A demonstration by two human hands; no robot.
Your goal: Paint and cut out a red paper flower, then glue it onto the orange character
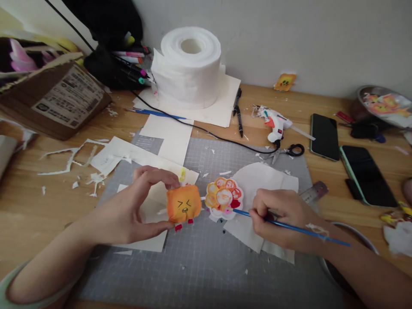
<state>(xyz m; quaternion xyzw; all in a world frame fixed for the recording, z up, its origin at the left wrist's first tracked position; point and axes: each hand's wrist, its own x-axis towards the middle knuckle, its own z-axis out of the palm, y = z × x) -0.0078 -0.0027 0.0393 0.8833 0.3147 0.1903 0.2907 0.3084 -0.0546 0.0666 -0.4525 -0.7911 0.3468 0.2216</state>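
Note:
An orange puffy square figure [184, 204] with a drawn face and two small red feet is pinched between the thumb and fingers of my left hand [144, 204]. A white strip links its right side to a scalloped paper flower [224, 197] with orange, yellow, red and pink petals. My right hand [281, 219] grips a thin blue paintbrush [289, 227], whose tip rests at the flower's lower pink petal. Under the flower's right side lies white tissue [267, 180]. Both hands are above the grey cutting mat [206, 274].
A tissue roll [189, 73] stands at the back. To its right lie black pens [238, 113], a glue gun [274, 126], scissors [291, 150] and two phones [324, 136]. A cardboard box [54, 103] is at the left; a bowl [334, 257] sits beneath my right forearm.

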